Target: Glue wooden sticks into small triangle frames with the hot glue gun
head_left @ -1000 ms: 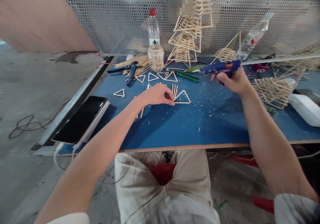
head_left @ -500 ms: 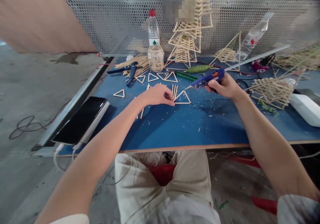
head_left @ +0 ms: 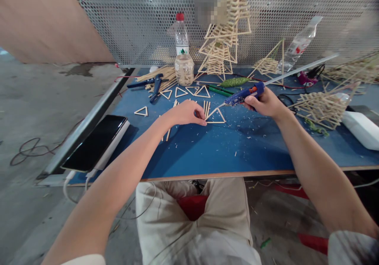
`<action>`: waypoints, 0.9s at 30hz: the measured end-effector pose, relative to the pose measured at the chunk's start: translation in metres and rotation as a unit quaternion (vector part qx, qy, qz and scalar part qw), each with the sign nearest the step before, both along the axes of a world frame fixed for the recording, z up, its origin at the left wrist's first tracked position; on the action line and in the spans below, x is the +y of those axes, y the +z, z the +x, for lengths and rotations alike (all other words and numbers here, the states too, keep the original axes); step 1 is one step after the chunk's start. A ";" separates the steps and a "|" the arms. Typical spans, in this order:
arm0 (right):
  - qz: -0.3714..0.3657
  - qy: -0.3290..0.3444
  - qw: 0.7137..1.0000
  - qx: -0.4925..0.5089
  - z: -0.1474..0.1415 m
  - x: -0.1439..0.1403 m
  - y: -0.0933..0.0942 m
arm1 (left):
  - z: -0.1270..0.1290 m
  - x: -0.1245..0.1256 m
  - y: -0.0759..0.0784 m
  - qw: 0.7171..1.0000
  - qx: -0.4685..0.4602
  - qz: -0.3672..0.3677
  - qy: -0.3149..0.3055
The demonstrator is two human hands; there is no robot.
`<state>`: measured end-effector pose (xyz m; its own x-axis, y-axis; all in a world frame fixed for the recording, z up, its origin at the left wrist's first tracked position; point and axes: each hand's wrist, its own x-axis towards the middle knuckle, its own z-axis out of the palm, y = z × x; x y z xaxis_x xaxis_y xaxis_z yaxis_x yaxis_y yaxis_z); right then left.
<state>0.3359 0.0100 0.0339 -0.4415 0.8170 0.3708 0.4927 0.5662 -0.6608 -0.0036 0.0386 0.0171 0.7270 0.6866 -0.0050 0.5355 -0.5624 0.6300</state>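
Observation:
My right hand (head_left: 260, 101) is closed round a blue hot glue gun (head_left: 244, 94), and a long glue stick (head_left: 302, 70) juts from its back end. The gun's nozzle points down-left, close to the top corner of a triangle of thin wooden sticks (head_left: 216, 122) lying on the blue table. At that triangle's left corner, my left hand (head_left: 191, 113) pinches the sticks between thumb and fingers. Several loose sticks (head_left: 207, 108) lie just behind these fingertips, and others (head_left: 168, 134) stick out below the hand, which partly hides them.
Finished small triangles (head_left: 180, 92) lie behind my left hand, with one more (head_left: 141, 111) farther left. Blue cutters (head_left: 156, 87), a stick bundle (head_left: 168, 73), a bottle (head_left: 182, 40) and a stick tower (head_left: 220, 54) stand or lie along the back. A phone (head_left: 96, 142) rests at left.
My right hand has brought the glue gun slightly left and down, its nozzle now nearer the triangle's top corner. My left hand stays in place on the sticks.

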 end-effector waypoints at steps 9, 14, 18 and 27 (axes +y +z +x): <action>0.000 -0.001 1.000 0.004 -0.001 -0.001 0.001 | 0.000 -0.001 0.002 1.000 0.005 -0.017 0.003; 0.016 0.015 1.000 0.002 0.001 0.002 -0.001 | 0.000 -0.001 0.002 1.000 0.009 -0.007 0.006; 0.019 0.018 1.000 0.005 0.001 0.002 -0.001 | 0.000 0.000 0.002 1.000 0.009 -0.006 0.000; 0.012 0.011 1.000 -0.006 0.004 0.002 -0.001 | 0.000 0.000 0.001 1.000 0.008 -0.006 -0.001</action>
<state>0.3395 0.0123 0.0324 -0.4632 0.7982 0.3852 0.4884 0.5926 -0.6405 -0.0040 0.0389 0.0177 0.7283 0.6848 -0.0255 0.5449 -0.5561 0.6275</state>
